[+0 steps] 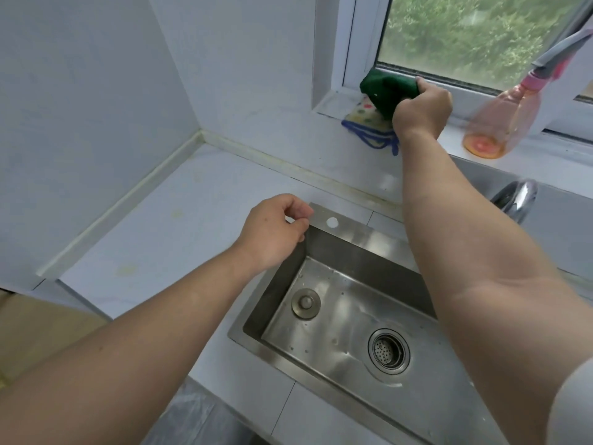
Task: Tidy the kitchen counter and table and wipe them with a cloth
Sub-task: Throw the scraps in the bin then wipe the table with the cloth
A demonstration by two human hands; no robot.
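Cloth grab, upper right.
Right hand grips green cloth, ready for wiping; left hand, centre, loosely curled, seemingly empty.

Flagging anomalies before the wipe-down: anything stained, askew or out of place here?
Yellowish stains mark the counter left of the sink. A dotted cloth droops over the window sill, beneath the green cloth in the right hand. A drain stopper lies in the sink, off the drain.
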